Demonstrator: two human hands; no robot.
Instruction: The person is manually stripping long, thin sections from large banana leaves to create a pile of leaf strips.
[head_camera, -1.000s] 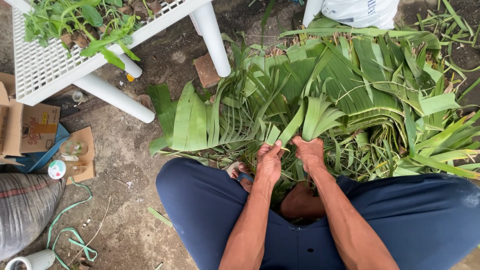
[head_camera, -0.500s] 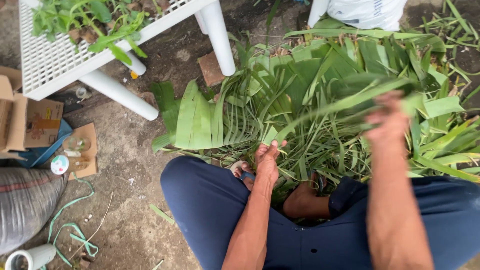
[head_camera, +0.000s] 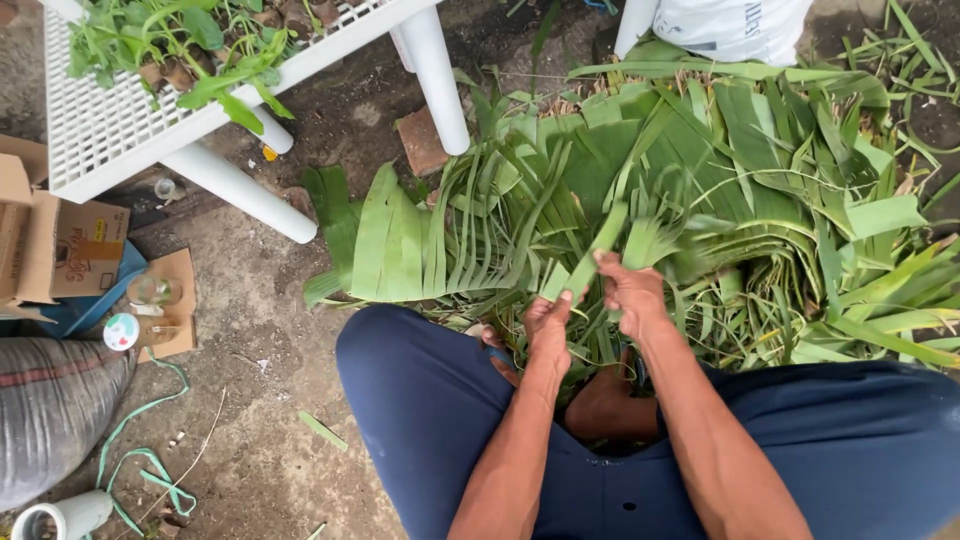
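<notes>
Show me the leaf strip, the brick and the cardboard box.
Leaf strip (head_camera: 598, 250), head view, middle of the strip above the hands.
Brick (head_camera: 422, 142), head view, its top face.
Cardboard box (head_camera: 80, 250), head view, its printed side.

White slatted table (head_camera: 110, 130), dirt ground (head_camera: 260, 340)

Blurred by motion: leaf strip (head_camera: 598, 252) above the right hand (head_camera: 628, 292). Hidden under the left hand (head_camera: 547, 325): strip's lower end. Cut off far right: white sack (head_camera: 735, 25). Cut off near left: grey sack (head_camera: 50, 410), white cup (head_camera: 62, 516). Too small to tell: round tin's (head_camera: 121, 331) lid markings.
</notes>
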